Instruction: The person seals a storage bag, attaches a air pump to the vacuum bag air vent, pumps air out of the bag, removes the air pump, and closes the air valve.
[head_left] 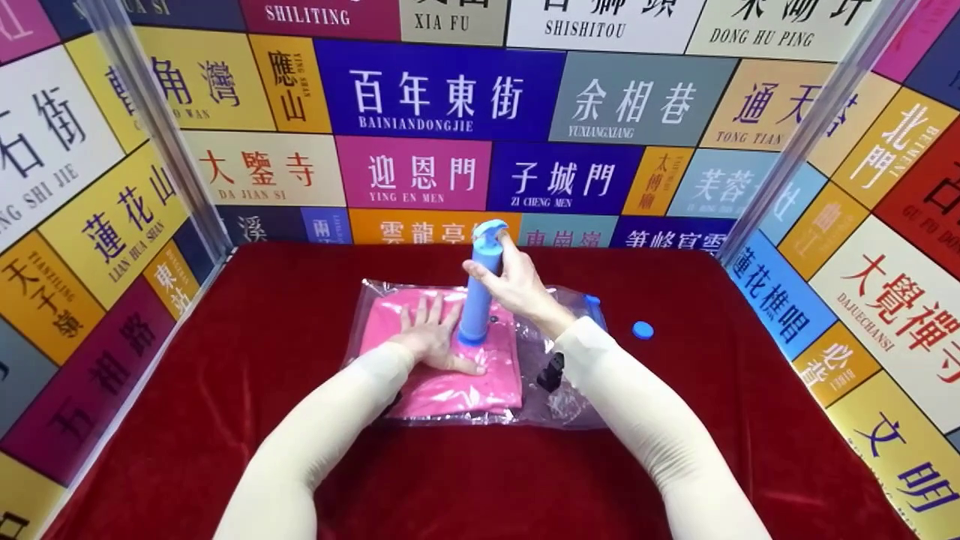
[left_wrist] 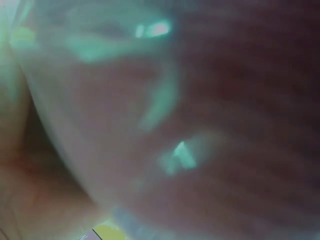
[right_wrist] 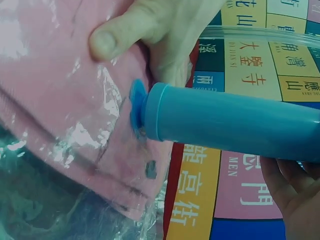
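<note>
A blue hand pump stands on the valve of a clear plastic vacuum bag, leaning slightly to the right. Folded pink cloth fills the bag's left part. My right hand grips the pump near its top, fingers and thumb around it. Left of the pump's foot, my left hand presses on the bag with its fingers spread. The right wrist view shows the left thumb close to the valve. Blurred shiny plastic covers most of the left wrist view.
A round blue cap lies right of the bag on the dark red tablecloth. A blue zip slider sits at the bag's right edge. Panels with coloured signs stand behind and at both sides, with clear corner posts.
</note>
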